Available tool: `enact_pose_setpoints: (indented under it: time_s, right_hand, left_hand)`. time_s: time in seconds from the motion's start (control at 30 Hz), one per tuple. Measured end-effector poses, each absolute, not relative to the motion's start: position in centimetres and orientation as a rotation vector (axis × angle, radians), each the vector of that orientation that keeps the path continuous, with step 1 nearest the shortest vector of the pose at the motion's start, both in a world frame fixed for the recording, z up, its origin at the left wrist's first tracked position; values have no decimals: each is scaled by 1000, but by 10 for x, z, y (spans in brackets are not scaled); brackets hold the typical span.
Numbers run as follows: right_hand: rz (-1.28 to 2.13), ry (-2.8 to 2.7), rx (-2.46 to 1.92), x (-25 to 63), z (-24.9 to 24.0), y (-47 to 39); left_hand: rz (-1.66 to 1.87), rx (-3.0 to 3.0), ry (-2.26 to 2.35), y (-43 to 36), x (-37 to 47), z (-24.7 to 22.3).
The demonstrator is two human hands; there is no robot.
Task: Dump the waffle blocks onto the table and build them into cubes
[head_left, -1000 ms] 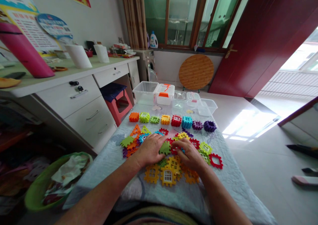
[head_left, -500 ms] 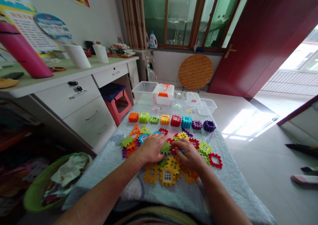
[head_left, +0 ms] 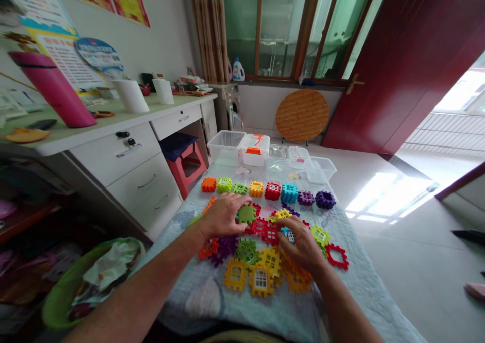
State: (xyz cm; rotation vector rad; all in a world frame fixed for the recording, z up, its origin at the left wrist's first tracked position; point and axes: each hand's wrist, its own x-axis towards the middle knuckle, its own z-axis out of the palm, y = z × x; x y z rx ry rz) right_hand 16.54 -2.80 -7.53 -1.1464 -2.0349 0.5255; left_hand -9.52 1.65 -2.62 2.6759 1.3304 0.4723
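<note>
My left hand [head_left: 224,215] grips a green square building tile [head_left: 247,214] between its thumb and fingers, just above the pile. Over the pile's right part is my right hand [head_left: 301,241], its fingers curved and apart. A blue window tile [head_left: 288,235] shows in the gap between its thumb and fingers; no firm grip on it is visible. Linked red tiles [head_left: 265,229] lie between the hands. Closer to me are yellow window tiles [head_left: 260,278], a green tile [head_left: 248,251] and purple tiles [head_left: 226,249]. A red frame tile [head_left: 337,256] lies at the far right.
Behind the pile runs a row of assembled cubes, including a red cube [head_left: 273,190] and a purple cube [head_left: 326,199]. Clear plastic boxes [head_left: 227,148] line the table's far end. A cluttered desk [head_left: 136,136] stands left, with a green basket [head_left: 53,307] on the floor.
My left hand has lifted the green tile off the pile, uncovering purple and green tiles. My right hand has shifted slightly right, showing more of the blue tile. The view has tilted a little.
</note>
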Motion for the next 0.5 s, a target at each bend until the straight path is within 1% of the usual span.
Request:
enact_pose_setpoints:
  time_s: [0.2,0.37,0.5]
  right_hand:
    - [513,-2019,-1159,166,-74,-28]
    - [509,-2006,-1188,167,-74,-28]
    - [510,-2004,-1213,169,-75,-28]
  left_hand:
    - [387,2632,1513,82,-126,-24]
    - [266,2706,1518,126,-117,-30]
    - [103,2709,1497,147,-105,-30]
